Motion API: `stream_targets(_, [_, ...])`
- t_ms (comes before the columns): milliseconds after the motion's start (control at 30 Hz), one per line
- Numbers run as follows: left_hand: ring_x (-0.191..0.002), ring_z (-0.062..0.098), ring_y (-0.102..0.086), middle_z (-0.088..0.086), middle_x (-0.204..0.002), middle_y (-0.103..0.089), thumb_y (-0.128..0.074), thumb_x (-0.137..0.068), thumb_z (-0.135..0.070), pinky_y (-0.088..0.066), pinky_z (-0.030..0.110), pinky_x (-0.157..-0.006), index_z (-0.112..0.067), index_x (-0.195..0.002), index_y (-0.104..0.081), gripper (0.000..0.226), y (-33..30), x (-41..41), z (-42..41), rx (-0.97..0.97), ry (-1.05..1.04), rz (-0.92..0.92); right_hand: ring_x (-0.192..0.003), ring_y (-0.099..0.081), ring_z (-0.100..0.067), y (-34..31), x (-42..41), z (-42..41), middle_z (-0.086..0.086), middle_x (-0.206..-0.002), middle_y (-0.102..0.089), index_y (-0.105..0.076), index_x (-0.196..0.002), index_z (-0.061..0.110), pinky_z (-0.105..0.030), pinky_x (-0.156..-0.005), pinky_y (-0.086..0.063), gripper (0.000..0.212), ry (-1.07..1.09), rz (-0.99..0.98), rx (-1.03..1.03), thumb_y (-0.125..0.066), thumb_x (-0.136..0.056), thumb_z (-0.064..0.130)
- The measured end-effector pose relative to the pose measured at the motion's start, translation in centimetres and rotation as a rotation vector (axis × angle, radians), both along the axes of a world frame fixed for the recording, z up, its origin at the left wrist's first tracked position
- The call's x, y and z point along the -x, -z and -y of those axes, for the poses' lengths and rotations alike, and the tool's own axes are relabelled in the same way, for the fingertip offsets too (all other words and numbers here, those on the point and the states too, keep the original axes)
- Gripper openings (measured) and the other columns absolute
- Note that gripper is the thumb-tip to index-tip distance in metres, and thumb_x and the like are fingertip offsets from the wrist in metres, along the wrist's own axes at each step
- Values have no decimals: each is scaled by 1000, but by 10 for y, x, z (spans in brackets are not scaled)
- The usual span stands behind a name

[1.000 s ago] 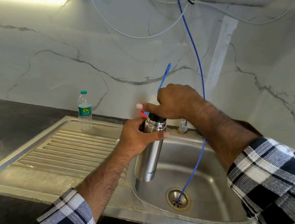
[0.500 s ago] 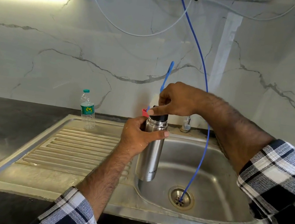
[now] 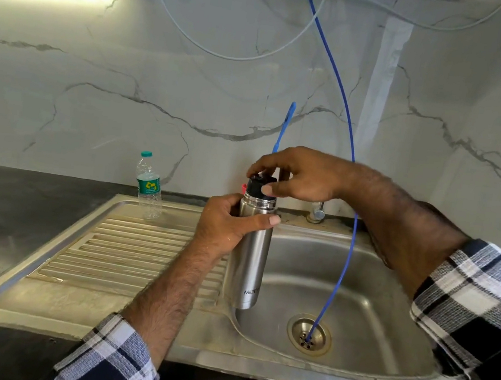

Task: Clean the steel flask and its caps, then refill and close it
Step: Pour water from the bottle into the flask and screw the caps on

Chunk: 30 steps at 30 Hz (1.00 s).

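Head view: flask (image 3: 249, 253) held upright over the sink (image 3: 371, 299), at the near-left edge of the basin. Left hand (image 3: 225, 228) wrapped round the upper body, just under the neck. Right hand (image 3: 295, 176) pinching the black inner cap (image 3: 261, 184) on the mouth, fingertips curled round it. Judged late stage: cap seating or unseating, cannot tell which; outer cap not seen. Flask: brushed steel, tall, slim, no visible dents, lettering low on the body. Water bottle (image 3: 148, 188) far left on the sink's drainboard.
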<state>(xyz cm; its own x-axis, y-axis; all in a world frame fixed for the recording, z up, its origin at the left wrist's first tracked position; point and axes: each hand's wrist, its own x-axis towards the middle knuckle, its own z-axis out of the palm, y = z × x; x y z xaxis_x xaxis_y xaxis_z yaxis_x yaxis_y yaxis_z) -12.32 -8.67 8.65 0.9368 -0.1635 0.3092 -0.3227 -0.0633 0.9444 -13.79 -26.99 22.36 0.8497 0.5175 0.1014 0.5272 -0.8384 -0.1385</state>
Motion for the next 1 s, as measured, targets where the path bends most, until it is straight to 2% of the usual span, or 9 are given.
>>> stream_targets(67, [-85,18,-80,-2,-89,-82,-101,-65,-34,-65,41,-82,-24,-93,-83,36,1,1,3,-11,6,18,-92,-61,-4,6,-5,-3,13,-103,-67,-67,-127,27,-31,-83,-52,37,45,108,22,-60,-100,52])
stream_targets(233, [-93,29,-80,6,-95,-83,-100,-68,-26,-64,50,-91,-17,-97,-84,34,8,6,3,42,89,40,-62,-57,-11,33,-10,-9,6,-67,-59,-59,-81,24,-41,-65,-56,77,162,423,149,-27,-81,94])
stream_targets(300, [-96,31,-78,12,-99,-82,-98,-67,-24,-63,46,-93,-8,-99,-82,39,8,8,-2,87,181,36,-64,-60,-11,34,-6,-5,6,-68,-61,-57,-83,28,-44,-67,-58,73,93,394,92,-28,-82,96])
stream_targets(400, [-93,29,-72,15,-97,-77,-91,-64,-31,-56,43,-91,-1,-98,-79,47,2,7,-12,116,343,-22,-72,-66,-10,29,-1,0,9,-76,-67,-62,-98,34,-38,-70,-56,53,-134,238,-88,-38,-96,80])
stream_targets(500, [-91,31,-69,15,-95,-74,-89,-64,-30,-54,45,-90,-6,-95,-80,40,-6,5,-18,105,441,-81,-59,-59,-11,35,-1,-10,6,-60,-58,-59,-81,26,-32,-60,-48,54,-154,319,-106,-34,-101,70])
stream_targets(667, [-74,24,-74,9,-85,-80,-99,-68,-28,-60,40,-77,-10,-85,-81,31,-12,12,-10,-101,173,2,-62,-57,-17,43,-12,-16,4,-63,-56,-47,-67,28,-34,-63,-46,55,157,334,86,-28,-102,66])
stream_targets(767, [-64,15,-73,-8,-70,-76,-96,-56,-60,-60,36,-67,-28,-75,-77,41,-6,7,-7,-340,-91,163,-72,-60,-20,55,-18,-27,-2,-75,-60,-53,-74,25,-35,-67,-46,54,401,241,108,-30,-102,64])
stream_targets(900, [-58,5,-65,-13,-59,-67,-79,-50,-80,-59,41,-75,-32,-71,-69,53,-2,1,-13,-527,-299,355,-76,-61,-20,59,-28,-41,-4,-81,-63,-61,-87,19,-35,-67,-46,53,578,84,4,-36,-100,64])
stream_targets(1000, [-57,9,-62,-12,-55,-61,-73,-53,-84,-56,46,-81,-28,-72,-68,59,-4,-6,-30,-640,-379,406,-74,-66,-19,62,-36,-49,-4,-79,-68,-68,-84,17,-35,-69,-51,82,528,-24,-234,-29,-90,88])
